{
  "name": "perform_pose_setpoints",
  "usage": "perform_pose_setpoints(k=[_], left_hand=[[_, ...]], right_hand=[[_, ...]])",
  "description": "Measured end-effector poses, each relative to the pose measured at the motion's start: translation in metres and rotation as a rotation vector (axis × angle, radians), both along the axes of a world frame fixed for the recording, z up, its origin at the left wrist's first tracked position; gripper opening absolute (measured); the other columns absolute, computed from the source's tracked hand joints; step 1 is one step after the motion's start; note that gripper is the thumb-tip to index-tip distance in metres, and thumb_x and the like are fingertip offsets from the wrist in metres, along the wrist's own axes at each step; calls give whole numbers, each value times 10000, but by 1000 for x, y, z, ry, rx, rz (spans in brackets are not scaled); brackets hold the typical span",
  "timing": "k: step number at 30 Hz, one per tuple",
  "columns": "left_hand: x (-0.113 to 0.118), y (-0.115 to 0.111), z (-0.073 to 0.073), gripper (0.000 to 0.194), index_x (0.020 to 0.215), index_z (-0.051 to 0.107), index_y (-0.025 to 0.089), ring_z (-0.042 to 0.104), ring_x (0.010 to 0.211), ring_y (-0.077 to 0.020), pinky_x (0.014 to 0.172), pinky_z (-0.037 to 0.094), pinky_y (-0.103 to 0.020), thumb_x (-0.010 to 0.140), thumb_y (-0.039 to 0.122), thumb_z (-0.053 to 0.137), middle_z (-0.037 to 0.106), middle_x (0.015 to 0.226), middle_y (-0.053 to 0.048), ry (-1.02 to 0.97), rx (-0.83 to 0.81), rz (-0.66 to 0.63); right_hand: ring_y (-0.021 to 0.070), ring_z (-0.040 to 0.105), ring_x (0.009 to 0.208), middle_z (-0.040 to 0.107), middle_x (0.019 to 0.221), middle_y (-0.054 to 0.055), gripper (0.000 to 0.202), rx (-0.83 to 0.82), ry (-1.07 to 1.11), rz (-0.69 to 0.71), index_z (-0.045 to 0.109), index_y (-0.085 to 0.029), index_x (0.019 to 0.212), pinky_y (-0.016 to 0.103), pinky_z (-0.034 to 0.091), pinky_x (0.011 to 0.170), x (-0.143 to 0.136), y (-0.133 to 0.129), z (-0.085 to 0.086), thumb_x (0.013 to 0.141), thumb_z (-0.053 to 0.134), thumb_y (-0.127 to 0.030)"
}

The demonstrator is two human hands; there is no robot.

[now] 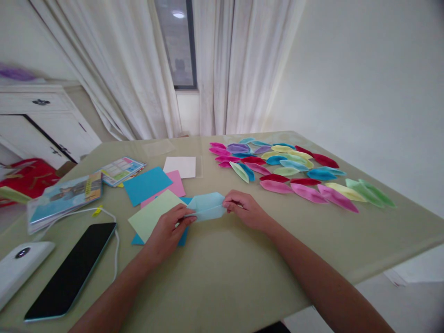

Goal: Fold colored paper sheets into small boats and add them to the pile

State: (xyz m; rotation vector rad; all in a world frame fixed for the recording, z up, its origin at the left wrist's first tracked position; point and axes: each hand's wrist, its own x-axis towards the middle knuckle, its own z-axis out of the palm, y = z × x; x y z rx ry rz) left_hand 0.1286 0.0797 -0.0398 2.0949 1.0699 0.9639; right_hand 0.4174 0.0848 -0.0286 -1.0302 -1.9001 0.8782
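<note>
A light blue folded paper (pixel 207 206) is stretched between my two hands above the table. My left hand (pixel 169 227) pinches its left end, and my right hand (pixel 244 209) pinches its right end. Beneath and beside my left hand lie a pale green sheet (pixel 152 215) and a blue sheet (pixel 183 235). Behind them are a pink sheet (pixel 177 184), another blue sheet (pixel 147 185) and a white sheet (pixel 180 167).
Several folded leaf-shaped papers (pixel 274 186) in many colours lie in rows at the back right of the table (pixel 222 286). At the left are booklets (pixel 65 196), a black-screened tablet (pixel 74 268), a white device (pixel 24 268) and a white cable (pixel 117 245).
</note>
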Motion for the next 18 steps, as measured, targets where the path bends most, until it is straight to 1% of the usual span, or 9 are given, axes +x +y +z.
perform_pose_setpoints(k=[3,5,7,9,11,13,16,17,18], left_hand=[[0,0,2,275,874,724,211,606,761,-179,698,466,-268,1031,376,570,635,821,-11,25,-77,-65],[0,-2,4,281,846,721,210,604,764,-178,693,464,-268,1014,400,599,636,833,-13,45,-108,-85],[1,-4,4,248,851,749,216,617,789,-183,712,473,-271,977,409,658,655,870,-20,63,-102,-83],[2,-5,4,208,879,783,229,634,812,-188,738,485,-276,960,395,686,678,899,-29,68,-65,-53],[1,-5,3,194,898,799,237,646,817,-188,744,492,-276,967,370,677,693,915,-36,49,-11,-12],[1,-3,1,187,927,804,238,652,815,-184,733,497,-268,978,347,661,700,933,-40,31,25,-2],[1,-3,1,213,980,806,239,646,781,-172,703,497,-253,1011,305,606,682,895,-33,49,45,-40],[2,-3,1,226,990,807,239,638,756,-167,686,493,-247,1019,291,589,669,859,-27,63,52,-51],[2,-4,2,234,1003,807,238,632,732,-162,670,489,-243,1024,281,579,657,825,-20,76,61,-54]], right_hand=[[160,647,773,666,845,18,316,-52,31,19,702,-181,878,282,477,758,2,1,-2,1056,608,-425],[160,647,774,666,843,15,332,-102,84,23,695,-180,890,278,483,746,3,0,-2,1055,601,-453],[159,640,767,665,835,10,343,-149,115,38,698,-179,907,270,478,721,3,-1,0,1031,632,-492],[159,631,760,671,836,7,342,-182,78,84,715,-177,916,262,467,696,4,-3,3,976,710,-514],[160,628,761,683,838,9,323,-169,1,124,735,-174,902,262,459,697,4,-4,6,950,750,-493],[165,642,787,700,850,18,303,-112,-47,128,743,-170,877,273,465,738,5,-3,8,995,701,-446],[172,661,818,711,857,29,318,-45,-67,80,734,-167,860,287,473,781,6,-1,7,1053,615,-390],[173,664,824,716,878,33,292,-36,-69,53,737,-169,897,287,478,781,6,-1,6,1053,616,-384],[172,664,822,722,920,37,245,-29,-72,17,743,-174,981,286,483,773,6,-1,6,1043,633,-383]])
